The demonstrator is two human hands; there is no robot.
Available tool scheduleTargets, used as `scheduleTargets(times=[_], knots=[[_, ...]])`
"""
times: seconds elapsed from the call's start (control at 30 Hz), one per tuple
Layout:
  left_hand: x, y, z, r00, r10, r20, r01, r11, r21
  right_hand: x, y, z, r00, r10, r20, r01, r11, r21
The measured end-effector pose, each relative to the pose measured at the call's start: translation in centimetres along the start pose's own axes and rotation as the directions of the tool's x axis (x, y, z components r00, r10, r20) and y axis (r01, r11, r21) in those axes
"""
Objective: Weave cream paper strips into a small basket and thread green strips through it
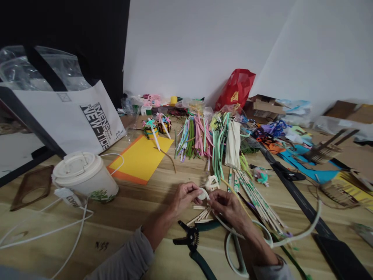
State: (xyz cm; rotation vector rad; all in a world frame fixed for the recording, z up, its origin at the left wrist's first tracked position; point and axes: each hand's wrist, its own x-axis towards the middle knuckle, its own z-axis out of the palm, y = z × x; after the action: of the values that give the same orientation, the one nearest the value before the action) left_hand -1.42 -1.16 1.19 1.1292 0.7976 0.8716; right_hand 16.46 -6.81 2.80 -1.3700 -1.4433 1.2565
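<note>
The left hand reaches forward, thumb and fingers pinching a rolled white strip; the right hand angles in close beside it, its fingertips also gripping the strip. The roll sits between the hands, just short of a small pale ball. On the wooden table stand a bag, a tub, yellow paper, pliers and sticks, before a pale wall.

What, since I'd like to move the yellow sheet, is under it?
An orange sheet shows along the near edge of the yellow sheet. How far it reaches beneath, and whether anything else is there, is hidden.
</note>
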Motion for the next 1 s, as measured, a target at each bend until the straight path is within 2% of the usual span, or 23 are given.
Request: scheduleTargets(times=[0.17, 0.57, 0.73, 0.87, 1.0], knots=[[-0.5, 0.1, 0.8, 0.998, -0.052, -0.047, 0.047, 0.994, -0.1, 0.0, 0.2, 0.6, 0.999, 0.008, -0.037, -0.008, 1.0, 0.005], [-0.6, 0.2, 1.1, 0.996, -0.078, -0.05, 0.072, 0.99, -0.124, -0.3, -0.6, 0.9, 0.993, -0.031, -0.112, 0.015, 0.99, -0.14], [-0.5, -0.2, 1.1, 0.996, -0.079, -0.049, 0.07, 0.985, -0.16, -0.2, 0.3, 1.3, 0.994, -0.024, -0.111, 0.023, 1.0, -0.01], [-0.4, -0.5, 1.2, 0.995, -0.089, -0.055, 0.076, 0.976, -0.206, 0.0, 0.2, 1.6, 0.998, 0.036, -0.052, -0.028, 0.988, 0.155], [-0.5, -0.6, 1.5, 0.993, -0.096, -0.075, 0.076, 0.97, -0.233, 0.0, -0.2, 1.8, 0.996, 0.064, -0.059, -0.051, 0.979, 0.198]])
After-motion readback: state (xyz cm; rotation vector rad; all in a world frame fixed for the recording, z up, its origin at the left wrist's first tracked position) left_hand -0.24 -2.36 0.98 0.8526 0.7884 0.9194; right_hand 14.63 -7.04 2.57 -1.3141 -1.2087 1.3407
